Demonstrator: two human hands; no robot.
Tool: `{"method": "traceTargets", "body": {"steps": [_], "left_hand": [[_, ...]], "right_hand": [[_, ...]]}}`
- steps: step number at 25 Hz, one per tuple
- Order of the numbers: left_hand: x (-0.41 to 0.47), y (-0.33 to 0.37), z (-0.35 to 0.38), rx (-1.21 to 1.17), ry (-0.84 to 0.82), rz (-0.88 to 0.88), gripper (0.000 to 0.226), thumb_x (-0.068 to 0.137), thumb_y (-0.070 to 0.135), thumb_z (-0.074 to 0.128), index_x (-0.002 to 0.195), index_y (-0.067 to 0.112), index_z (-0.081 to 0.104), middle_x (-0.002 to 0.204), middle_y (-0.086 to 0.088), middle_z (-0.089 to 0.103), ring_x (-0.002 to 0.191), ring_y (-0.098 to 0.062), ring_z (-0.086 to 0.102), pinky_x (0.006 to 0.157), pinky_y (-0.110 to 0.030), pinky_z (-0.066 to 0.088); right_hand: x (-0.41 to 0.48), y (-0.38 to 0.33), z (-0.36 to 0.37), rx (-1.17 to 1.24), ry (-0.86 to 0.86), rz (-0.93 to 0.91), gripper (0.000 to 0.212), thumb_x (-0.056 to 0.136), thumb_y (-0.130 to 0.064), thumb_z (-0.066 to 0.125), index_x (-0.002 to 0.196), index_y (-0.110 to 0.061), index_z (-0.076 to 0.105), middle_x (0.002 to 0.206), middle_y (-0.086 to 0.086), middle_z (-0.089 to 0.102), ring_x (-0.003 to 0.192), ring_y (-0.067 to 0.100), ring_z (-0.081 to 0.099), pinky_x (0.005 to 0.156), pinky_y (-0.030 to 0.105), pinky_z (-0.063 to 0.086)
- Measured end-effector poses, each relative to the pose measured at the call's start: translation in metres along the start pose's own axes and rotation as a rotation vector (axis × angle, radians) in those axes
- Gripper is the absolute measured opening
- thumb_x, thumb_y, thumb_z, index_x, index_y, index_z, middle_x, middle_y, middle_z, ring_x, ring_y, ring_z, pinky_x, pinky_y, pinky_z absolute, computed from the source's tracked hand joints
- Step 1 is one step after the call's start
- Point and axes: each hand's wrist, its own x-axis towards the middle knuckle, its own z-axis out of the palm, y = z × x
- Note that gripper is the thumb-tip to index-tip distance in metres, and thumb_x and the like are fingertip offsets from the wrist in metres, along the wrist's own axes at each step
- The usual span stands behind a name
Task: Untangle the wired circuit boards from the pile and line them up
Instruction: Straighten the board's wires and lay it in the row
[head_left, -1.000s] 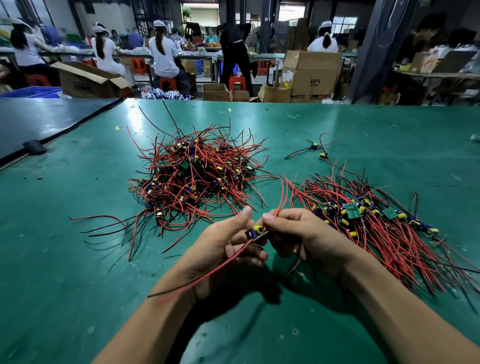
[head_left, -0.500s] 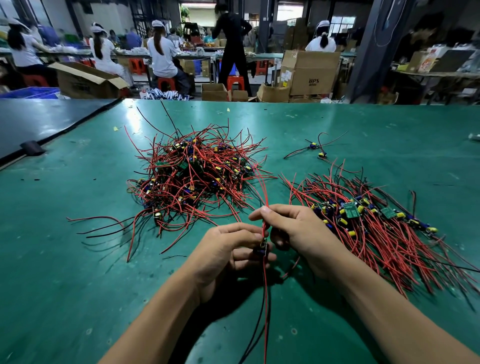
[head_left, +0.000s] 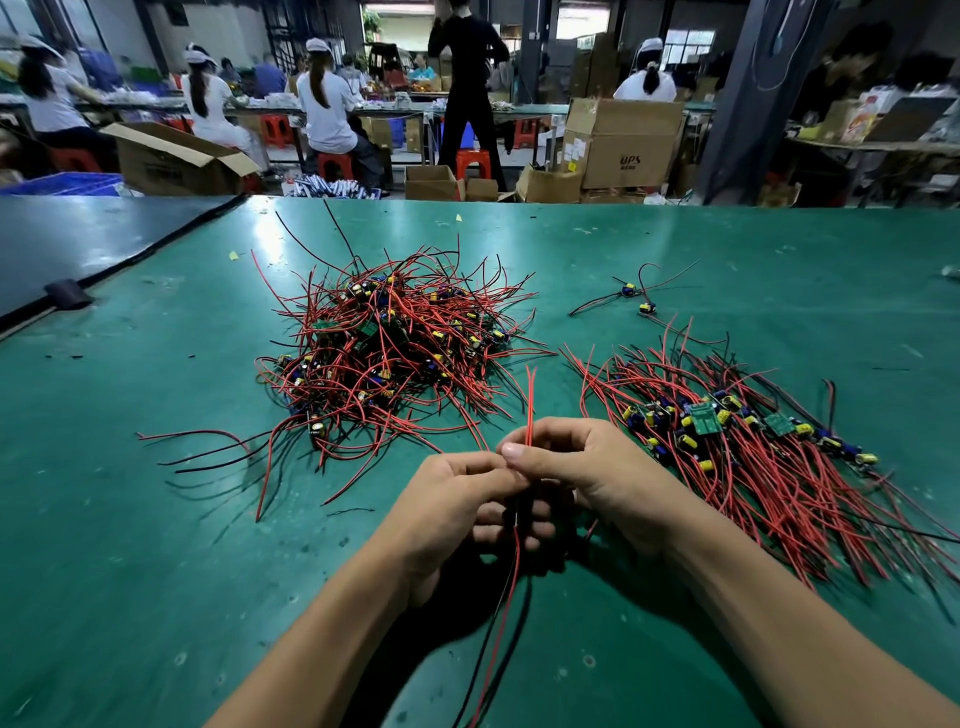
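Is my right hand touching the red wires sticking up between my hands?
Touching: the head view shows the right hand pinching the red wires at its fingertips.

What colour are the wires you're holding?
The wires are red and black, with the black trailing below; the head view shows them best.

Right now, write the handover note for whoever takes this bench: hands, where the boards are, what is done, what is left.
Left hand: curled round one wired board. The board itself is hidden between the hands, and its leads hang down toward the person.
Right hand: pinches the same piece's red leads, which stick up past the fingers.
Tangled pile: ahead and left of the hands, large.
Lined-up row: right of the hands, boards side by side, wires trailing to the near right.
Two loose boards: beyond the row, apart from it.
Done: the row so far.
Left: lay this piece in the row, then work through the pile.
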Motion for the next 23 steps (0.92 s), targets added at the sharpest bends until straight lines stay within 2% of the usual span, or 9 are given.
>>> {"method": "traceTargets", "body": {"steps": [2, 5, 8, 11, 13, 15, 18, 20, 23], "left_hand": [[-0.001, 0.001, 0.0, 0.004, -0.016, -0.006, 0.017, 0.091, 0.004, 0.057, 0.08, 0.003, 0.069, 0.07, -0.02, 0.068, 0.055, -0.026, 0.066, 0.051, -0.028, 0.056], [-0.001, 0.003, -0.002, 0.025, -0.018, -0.005, 0.023, 0.089, 0.005, 0.056, 0.071, 0.005, 0.071, 0.067, -0.019, 0.065, 0.052, -0.026, 0.064, 0.049, -0.026, 0.053], [-0.002, 0.003, -0.001, 0.033, -0.038, -0.014, 0.022, 0.089, 0.005, 0.057, 0.071, 0.004, 0.071, 0.068, -0.02, 0.065, 0.051, -0.026, 0.063, 0.048, -0.026, 0.053], [-0.001, 0.004, 0.001, 0.047, -0.049, -0.025, 0.024, 0.088, 0.006, 0.059, 0.068, 0.007, 0.071, 0.067, -0.019, 0.065, 0.05, -0.025, 0.063, 0.046, -0.025, 0.052], [-0.001, 0.004, 0.003, 0.057, -0.041, -0.028, 0.025, 0.088, 0.005, 0.059, 0.066, 0.007, 0.071, 0.067, -0.019, 0.065, 0.049, -0.025, 0.063, 0.045, -0.024, 0.052], [-0.002, 0.003, 0.004, 0.062, -0.019, -0.035, 0.022, 0.087, 0.004, 0.059, 0.068, 0.005, 0.069, 0.066, -0.02, 0.064, 0.048, -0.025, 0.062, 0.044, -0.023, 0.051], [-0.002, 0.002, 0.004, 0.068, 0.026, -0.04, 0.019, 0.087, 0.005, 0.059, 0.072, 0.006, 0.07, 0.065, -0.02, 0.063, 0.048, -0.025, 0.06, 0.045, -0.024, 0.05], [-0.002, 0.002, 0.004, 0.088, 0.041, -0.023, 0.021, 0.088, 0.008, 0.059, 0.07, 0.008, 0.071, 0.061, -0.016, 0.06, 0.045, -0.024, 0.057, 0.042, -0.022, 0.046], [-0.002, 0.002, 0.005, 0.116, 0.043, -0.006, 0.025, 0.091, 0.01, 0.058, 0.068, 0.008, 0.067, 0.056, -0.013, 0.058, 0.04, -0.022, 0.055, 0.038, -0.019, 0.042]], "right_hand": [[0.001, 0.0, 0.0, 0.0, 0.044, -0.025, 0.022, 0.073, -0.034, 0.079, 0.083, -0.016, 0.077, 0.072, 0.009, 0.061, 0.068, 0.024, 0.045, 0.058, 0.027, 0.034], [0.004, 0.005, 0.001, -0.088, 0.178, -0.127, 0.025, 0.082, -0.03, 0.078, 0.081, -0.006, 0.073, 0.053, -0.003, 0.048, 0.046, 0.012, 0.036, 0.045, 0.021, 0.024], [0.007, 0.008, -0.001, -0.301, 0.351, -0.259, 0.019, 0.089, -0.027, 0.075, 0.081, -0.01, 0.074, 0.049, -0.016, 0.052, 0.043, -0.001, 0.044, 0.049, 0.009, 0.03], [0.011, 0.009, -0.008, -0.399, 0.528, -0.301, 0.018, 0.09, -0.029, 0.074, 0.079, -0.014, 0.074, 0.045, -0.023, 0.052, 0.043, -0.005, 0.048, 0.054, 0.015, 0.029], [0.012, 0.011, -0.009, -0.409, 0.592, -0.3, 0.023, 0.091, -0.03, 0.073, 0.075, -0.013, 0.072, 0.044, -0.019, 0.052, 0.041, -0.002, 0.046, 0.054, 0.021, 0.029], [0.014, 0.013, -0.006, -0.255, 0.54, -0.239, 0.029, 0.093, -0.031, 0.07, 0.074, -0.009, 0.069, 0.049, -0.011, 0.053, 0.039, 0.002, 0.04, 0.047, 0.021, 0.03], [0.012, 0.006, -0.004, 0.143, 0.267, -0.103, 0.03, 0.089, -0.035, 0.069, 0.075, -0.008, 0.067, 0.059, -0.001, 0.056, 0.038, 0.009, 0.04, 0.039, 0.017, 0.03], [0.009, 0.005, -0.006, 0.069, 0.146, -0.073, 0.032, 0.081, -0.042, 0.071, 0.075, -0.01, 0.069, 0.059, 0.001, 0.055, 0.04, 0.01, 0.04, 0.04, 0.017, 0.031], [0.005, 0.008, -0.004, -0.025, 0.082, -0.036, 0.032, 0.084, -0.044, 0.074, 0.077, -0.013, 0.072, 0.062, 0.005, 0.054, 0.042, 0.01, 0.039, 0.041, 0.019, 0.026]]}}
